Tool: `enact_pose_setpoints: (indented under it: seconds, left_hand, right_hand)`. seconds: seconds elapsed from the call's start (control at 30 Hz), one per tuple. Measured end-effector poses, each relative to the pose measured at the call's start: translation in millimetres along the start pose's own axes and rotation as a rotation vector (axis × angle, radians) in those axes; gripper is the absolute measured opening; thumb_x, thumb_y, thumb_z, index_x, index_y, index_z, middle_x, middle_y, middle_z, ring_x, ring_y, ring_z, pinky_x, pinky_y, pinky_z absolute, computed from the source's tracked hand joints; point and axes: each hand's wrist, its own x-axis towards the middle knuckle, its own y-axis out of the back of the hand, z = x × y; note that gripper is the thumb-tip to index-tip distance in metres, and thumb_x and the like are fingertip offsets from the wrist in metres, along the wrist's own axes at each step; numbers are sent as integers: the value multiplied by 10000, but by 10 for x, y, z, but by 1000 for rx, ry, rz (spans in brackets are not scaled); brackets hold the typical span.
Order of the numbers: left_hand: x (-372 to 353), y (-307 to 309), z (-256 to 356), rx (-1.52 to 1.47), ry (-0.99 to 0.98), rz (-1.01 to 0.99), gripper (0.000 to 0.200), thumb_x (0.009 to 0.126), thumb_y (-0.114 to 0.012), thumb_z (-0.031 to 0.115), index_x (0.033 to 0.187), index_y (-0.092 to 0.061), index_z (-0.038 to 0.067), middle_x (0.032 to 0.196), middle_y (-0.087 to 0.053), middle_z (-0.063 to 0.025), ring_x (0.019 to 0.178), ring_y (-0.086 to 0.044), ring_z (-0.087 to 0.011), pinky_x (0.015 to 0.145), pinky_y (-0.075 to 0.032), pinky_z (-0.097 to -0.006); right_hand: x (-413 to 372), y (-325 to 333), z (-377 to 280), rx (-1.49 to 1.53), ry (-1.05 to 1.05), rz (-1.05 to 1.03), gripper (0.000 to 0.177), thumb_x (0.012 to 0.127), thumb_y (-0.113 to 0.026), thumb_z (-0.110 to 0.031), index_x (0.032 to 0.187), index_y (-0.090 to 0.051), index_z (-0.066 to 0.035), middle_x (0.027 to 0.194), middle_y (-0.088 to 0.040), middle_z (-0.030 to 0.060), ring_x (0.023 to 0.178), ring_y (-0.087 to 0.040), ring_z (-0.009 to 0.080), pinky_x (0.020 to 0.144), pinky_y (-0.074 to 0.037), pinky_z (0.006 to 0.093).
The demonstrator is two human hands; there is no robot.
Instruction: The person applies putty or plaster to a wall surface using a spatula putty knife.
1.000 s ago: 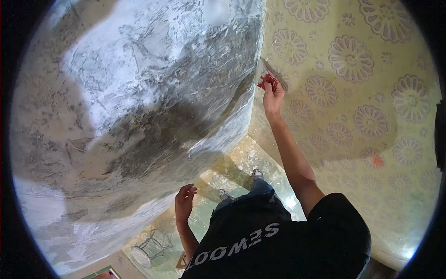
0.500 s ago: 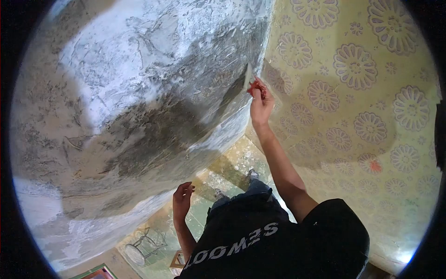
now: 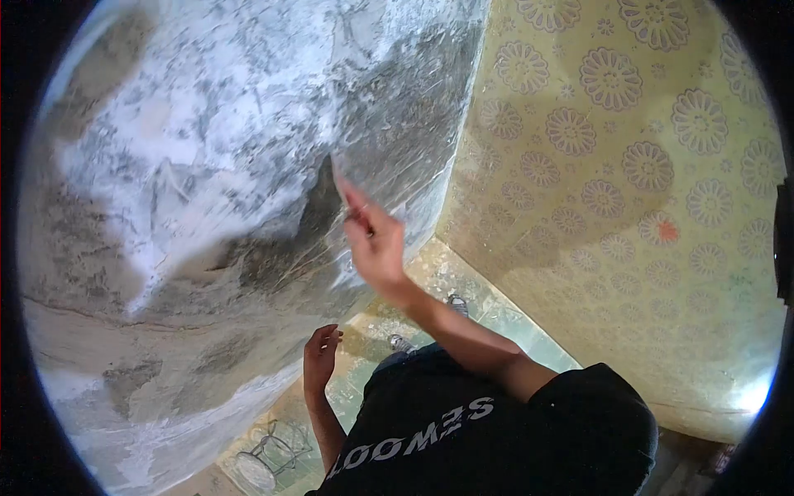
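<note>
My right hand is closed round the red handle of a putty knife, smeared by motion. Its thin blade points up and meets the rough grey plastered wall in this view. A dark patch of shadow lies on the plaster just left of the blade. Lower down, my left hand hangs beside the wall's lower part, its fingers loosely bent and apart, with nothing seen in it.
A yellow wall with flower-shaped patterns meets the plastered wall at a corner on the right. Below, my shoes stand on a stained greenish floor. A round stool with metal legs is at the lower left.
My right hand has moved the putty knife left and down, from the corner onto the plastered wall. My left hand stays nearly where it was. The view has shifted slightly.
</note>
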Motion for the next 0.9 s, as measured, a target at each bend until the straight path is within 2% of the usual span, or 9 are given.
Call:
enact_pose_setpoints:
  seconds: [0.07,0.17,0.3,0.4,0.43,0.47,0.57,0.63,0.9]
  left_hand:
    - [-65,89,-30,28,20,-9,271,1010,-581,176,1205,-631,-4,1025,-717,-102,921,-679,-182,811,-518,-320]
    - [-136,214,-214,17,9,-11,265,986,-615,166,1182,-648,-8,1026,-726,-117,926,-693,-181,790,-532,-318]
    - [-214,302,-384,222,-196,77,269,984,-615,173,1184,-648,-5,1029,-724,-120,932,-688,-168,798,-525,-319]
    - [-233,306,-462,202,-226,135,264,982,-618,178,1176,-653,3,1038,-727,-118,937,-688,-165,798,-516,-319]
    - [-237,309,-351,113,-91,47,263,980,-622,180,1174,-655,7,1038,-729,-115,939,-690,-168,796,-514,-316]
    - [-253,308,-275,23,45,-39,261,978,-626,182,1172,-657,10,1037,-730,-112,942,-692,-170,794,-513,-313]
    - [-332,304,-324,59,74,-29,262,979,-630,189,1175,-660,17,1023,-731,-105,926,-698,-173,776,-524,-305]
    - [-415,307,-321,54,99,-30,269,984,-623,190,1190,-654,21,1028,-731,-109,914,-702,-180,772,-536,-311]
    - [-507,211,-242,167,182,-81,288,1010,-586,207,1213,-623,6,1028,-721,-106,915,-689,-191,799,-530,-321]
  right_hand:
    - [-227,-359,54,-61,150,-20,607,858,-558,87,1441,-523,-79,1372,-617,128,1238,-596,183,866,-505,247]
    - [-694,-774,45,-201,258,-80,658,862,-585,100,1478,-471,-100,1484,-491,169,1354,-500,285,945,-512,307]
    - [-1173,-1029,-100,-140,245,-220,633,886,-614,70,1477,-468,-100,1460,-512,181,1328,-519,321,977,-508,365]
    - [-1326,-890,63,222,-105,-446,536,935,-603,-6,1451,-505,-112,1467,-514,161,1255,-583,280,1002,-501,377]
    - [-1314,-717,169,259,-187,-453,484,955,-582,-21,1431,-529,-96,1467,-522,146,1204,-621,245,965,-518,361]
    - [-1269,-510,277,167,-248,-417,398,985,-532,-36,1381,-568,-45,1401,-591,130,1102,-642,186,908,-519,318]
    - [-1183,254,1148,424,-317,-58,327,939,-566,35,1261,-619,26,1074,-709,99,980,-682,214,890,-570,371]
    - [-935,932,1427,599,-427,80,254,918,-584,50,1170,-616,47,1065,-700,147,954,-686,251,842,-602,439]
    - [90,2469,3162,296,-529,560,179,928,-585,18,1089,-651,60,1011,-675,115,880,-672,227,792,-596,389]
